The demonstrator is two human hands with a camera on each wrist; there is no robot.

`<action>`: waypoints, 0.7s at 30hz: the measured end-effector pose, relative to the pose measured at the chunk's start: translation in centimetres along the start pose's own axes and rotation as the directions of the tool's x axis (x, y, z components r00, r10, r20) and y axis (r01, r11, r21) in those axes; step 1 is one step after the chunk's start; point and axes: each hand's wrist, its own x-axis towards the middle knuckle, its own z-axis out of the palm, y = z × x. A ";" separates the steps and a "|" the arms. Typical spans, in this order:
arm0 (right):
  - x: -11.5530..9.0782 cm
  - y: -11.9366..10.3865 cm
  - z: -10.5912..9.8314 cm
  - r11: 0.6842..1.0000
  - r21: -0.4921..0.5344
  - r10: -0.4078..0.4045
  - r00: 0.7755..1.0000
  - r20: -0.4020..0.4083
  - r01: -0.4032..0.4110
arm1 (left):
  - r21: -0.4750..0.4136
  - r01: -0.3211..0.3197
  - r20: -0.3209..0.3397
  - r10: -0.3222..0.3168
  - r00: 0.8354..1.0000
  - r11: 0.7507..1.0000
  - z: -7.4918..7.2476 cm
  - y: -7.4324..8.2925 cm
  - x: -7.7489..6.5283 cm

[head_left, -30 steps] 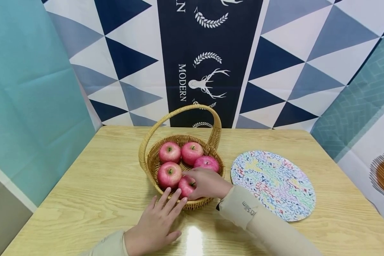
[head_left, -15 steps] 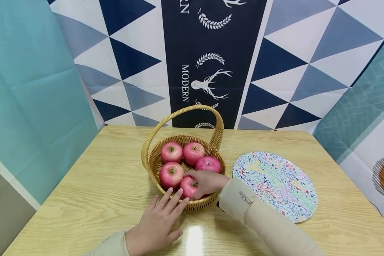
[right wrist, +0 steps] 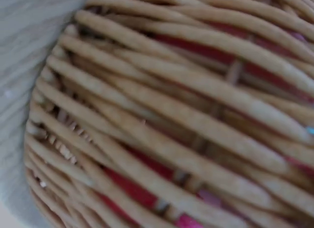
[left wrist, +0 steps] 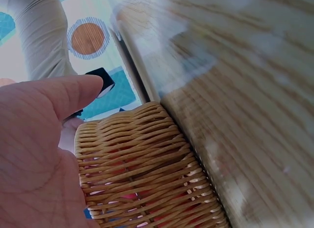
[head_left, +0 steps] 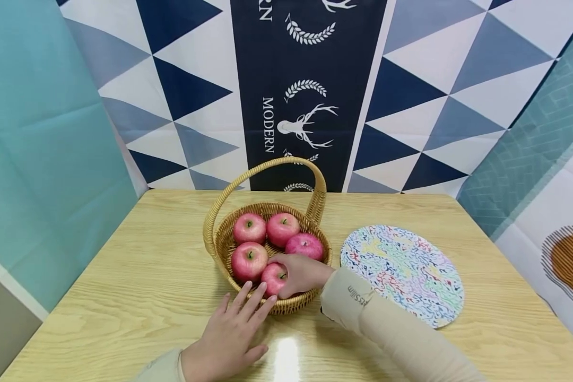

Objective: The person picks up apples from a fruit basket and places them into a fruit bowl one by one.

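Note:
A wicker basket (head_left: 288, 306) with a tall arched handle stands on the wooden table, and several red apples lie inside it. My right hand (head_left: 302, 275) reaches over the near right rim and grips the front apple (head_left: 273, 277), its thumb and fingers round the fruit. Another apple (head_left: 249, 261) sits just left of the gripped one. My left hand (head_left: 231, 331) rests with spread, straight fingers, the tips at the basket's near rim. In the left wrist view the woven wall (left wrist: 142, 164) is close beside the palm. Only blurred wicker (right wrist: 171, 105) fills the right wrist view.
A round mat (head_left: 403, 273) with a multicoloured squiggle pattern lies right of the basket, partly behind the right sleeve. The arched handle (head_left: 262, 170) rises over the basket. A patterned backdrop (head_left: 315, 95) hangs behind the table's far edge.
The head view has shifted slightly. Both hands keep about the same place at the basket, and the right hand still grips the front apple.

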 end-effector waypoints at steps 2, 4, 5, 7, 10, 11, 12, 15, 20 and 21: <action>0.1 -0.2 -0.1 1.000 -0.024 -0.011 1.000 -0.007 0.011 | 0.004 -0.002 -0.004 0.002 1.000 1.000 -0.1 -0.1 0.0; 0.2 -0.3 -0.2 0.999 -0.043 -0.026 1.000 -0.010 0.025 | 0.007 -0.001 0.005 0.001 1.000 1.000 -0.1 -0.1 0.0; 0.2 -0.3 -0.3 0.998 -0.051 -0.030 1.000 -0.006 0.029 | 0.008 -0.001 0.012 0.001 1.000 1.000 -0.2 -0.1 0.0; 0.2 -0.4 -0.5 0.998 -0.059 -0.036 0.999 0.006 0.036 | 0.009 0.002 0.030 -0.002 1.000 1.000 -0.3 -0.1 0.0; 0.2 -0.5 -0.7 0.997 -0.057 -0.047 0.999 0.021 0.048 | 0.013 0.007 0.046 -0.008 0.999 1.000 -0.3 -0.1 -0.1; 0.3 -0.5 -0.7 0.997 -0.052 -0.052 0.998 0.026 0.053 | 0.014 0.010 0.046 -0.010 0.999 1.000 -0.3 -0.1 -0.1; 0.3 -0.6 -0.8 0.997 -0.048 -0.060 0.998 0.028 0.061 | 0.016 0.012 0.044 -0.012 0.999 1.000 -0.3 -0.1 -0.1; 0.3 -0.7 -1.0 0.996 -0.043 -0.083 0.996 0.026 0.084 | 0.019 0.009 0.017 -0.009 1.000 1.000 -0.2 -0.1 -0.2; 0.3 -0.9 -1.4 0.995 -0.046 -0.093 0.996 0.017 0.094 | 0.023 0.000 -0.008 0.000 1.000 1.000 -0.2 -0.2 -0.2; 0.4 -1.0 -1.5 0.994 -0.050 -0.092 0.996 0.015 0.093 | 0.022 0.001 -0.005 -0.001 1.000 1.000 -0.2 -0.2 -0.2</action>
